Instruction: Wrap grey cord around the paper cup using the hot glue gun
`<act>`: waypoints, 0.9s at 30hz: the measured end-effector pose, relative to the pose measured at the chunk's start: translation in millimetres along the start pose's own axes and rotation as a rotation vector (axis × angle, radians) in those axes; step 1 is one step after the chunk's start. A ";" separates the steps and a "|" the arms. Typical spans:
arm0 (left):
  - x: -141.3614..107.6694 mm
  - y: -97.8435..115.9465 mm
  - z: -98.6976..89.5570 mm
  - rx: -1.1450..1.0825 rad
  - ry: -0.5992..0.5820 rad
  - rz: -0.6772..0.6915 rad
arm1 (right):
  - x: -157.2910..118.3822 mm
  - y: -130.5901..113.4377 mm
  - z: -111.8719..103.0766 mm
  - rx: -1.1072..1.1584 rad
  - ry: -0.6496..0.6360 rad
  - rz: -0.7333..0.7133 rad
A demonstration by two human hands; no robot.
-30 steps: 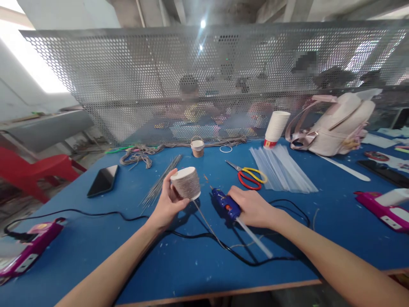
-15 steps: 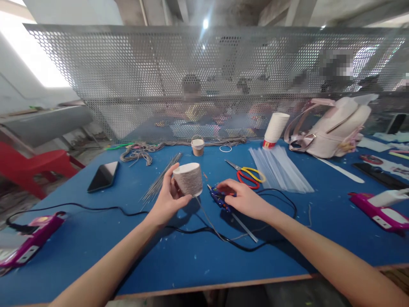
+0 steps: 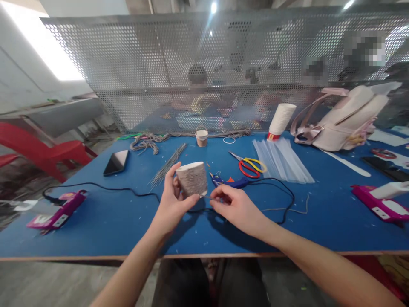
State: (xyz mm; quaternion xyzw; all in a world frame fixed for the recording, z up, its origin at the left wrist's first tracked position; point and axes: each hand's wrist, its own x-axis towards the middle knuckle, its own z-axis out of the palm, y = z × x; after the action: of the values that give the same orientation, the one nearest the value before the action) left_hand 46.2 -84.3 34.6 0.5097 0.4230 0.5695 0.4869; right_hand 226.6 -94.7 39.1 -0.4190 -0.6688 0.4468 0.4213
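A paper cup [image 3: 192, 180] wrapped in grey cord is tilted in my left hand [image 3: 174, 200], whose fingers and thumb close round its left side and base. Just right of the cup, my right hand [image 3: 234, 207] pinches the loose grey cord [image 3: 207, 197] that leads from the cup's lower edge. The cord's tail lies on the table to the right. Behind my right hand, a blue glue gun [image 3: 236, 183] rests on the table with its tip pointing left. Scissors [image 3: 249, 167] with red and yellow handles lie open beyond it.
On the blue table [image 3: 128, 226] are a phone [image 3: 116, 163], cord bundles [image 3: 147, 143], cut cords [image 3: 168, 164], a small basket-like cup [image 3: 201, 137], stacked cups [image 3: 281, 121], clear strips [image 3: 283, 162], a bag [image 3: 345, 121] and purple power strips [image 3: 380, 204]. A perforated screen stands behind.
My right hand has let go of the glue gun, which now lies on the table, and has taken the cord near the cup. The view has shifted slightly.
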 end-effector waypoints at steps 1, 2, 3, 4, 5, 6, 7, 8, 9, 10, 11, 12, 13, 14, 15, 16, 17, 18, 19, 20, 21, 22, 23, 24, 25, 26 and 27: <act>-10.7 -4.8 3.2 -0.057 0.033 -0.008 | -6.9 0.2 0.0 -0.094 0.031 -0.102; -22.0 -10.0 6.4 -0.109 0.067 -0.004 | -14.1 0.7 0.9 -0.162 0.061 -0.184; -33.2 -15.3 9.5 -0.152 0.098 -0.011 | -21.5 1.3 2.5 -0.208 0.084 -0.243; -44.0 -20.1 12.3 -0.184 0.117 -0.040 | -28.8 2.1 4.7 -0.235 0.103 -0.285; -53.6 -24.4 14.7 -0.208 0.136 -0.064 | -35.8 3.0 7.5 -0.249 0.118 -0.315; -61.8 -27.9 16.4 -0.228 0.145 -0.083 | -42.4 4.0 10.5 -0.257 0.131 -0.336; -68.1 -30.8 17.4 -0.241 0.149 -0.104 | -48.2 4.9 13.8 -0.258 0.144 -0.351; -72.3 -32.9 17.7 -0.251 0.155 -0.118 | -53.1 5.8 16.9 -0.253 0.156 -0.362; -74.5 -34.4 17.5 -0.257 0.158 -0.124 | -56.7 6.6 19.9 -0.243 0.169 -0.368; -74.7 -35.1 16.9 -0.258 0.159 -0.122 | -58.9 7.2 22.3 -0.232 0.183 -0.368; -73.0 -34.9 16.1 -0.255 0.158 -0.110 | -59.5 7.4 24.0 -0.220 0.196 -0.363; -69.4 -33.5 15.5 -0.247 0.147 -0.096 | -58.2 7.1 24.8 -0.207 0.209 -0.357; -63.9 -30.7 15.2 -0.235 0.130 -0.081 | -55.1 6.1 24.4 -0.198 0.220 -0.353; -56.6 -26.6 15.5 -0.222 0.105 -0.074 | -50.1 4.4 22.8 -0.193 0.227 -0.354; -47.5 -21.1 16.4 -0.211 0.079 -0.073 | -43.3 1.8 20.0 -0.193 0.234 -0.363; -36.6 -14.5 18.1 -0.207 0.052 -0.065 | -35.1 -1.6 16.0 -0.197 0.239 -0.376; -24.3 -7.0 20.4 -0.211 0.041 -0.039 | -25.6 -5.8 11.1 -0.202 0.247 -0.392; -10.8 0.9 23.3 -0.218 0.028 -0.012 | -15.4 -10.5 5.5 -0.207 0.259 -0.404; 3.3 8.9 26.7 -0.217 0.004 0.008 | -4.8 -15.5 -0.3 -0.206 0.266 -0.402; 17.6 16.5 30.3 -0.216 -0.020 0.035 | 5.8 -20.4 -6.0 -0.192 0.288 -0.400; 31.5 23.4 34.0 -0.218 -0.035 0.074 | 15.9 -25.1 -11.3 -0.179 0.307 -0.392; 44.4 29.4 37.4 -0.219 -0.061 0.105 | 25.4 -29.2 -15.9 -0.164 0.337 -0.385; 56.1 34.3 40.4 -0.223 -0.083 0.132 | 34.0 -32.7 -19.5 -0.154 0.368 -0.383; 66.3 38.1 42.7 -0.231 -0.098 0.149 | 41.9 -35.3 -22.1 -0.148 0.398 -0.383; 75.1 40.7 44.2 -0.238 -0.113 0.155 | 49.1 -36.9 -23.6 -0.147 0.424 -0.390; 82.7 42.2 44.7 -0.246 -0.123 0.158 | 55.8 -37.7 -24.1 -0.148 0.442 -0.404; 89.2 42.7 44.2 -0.251 -0.129 0.157 | 62.4 -37.7 -23.8 -0.147 0.455 -0.422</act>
State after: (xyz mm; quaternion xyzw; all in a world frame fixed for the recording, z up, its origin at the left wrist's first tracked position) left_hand 84.2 -4.1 96.8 0.5119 0.2753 0.6202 0.5268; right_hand 223.7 -39.9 92.6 -0.3893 -0.6602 0.1948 0.6120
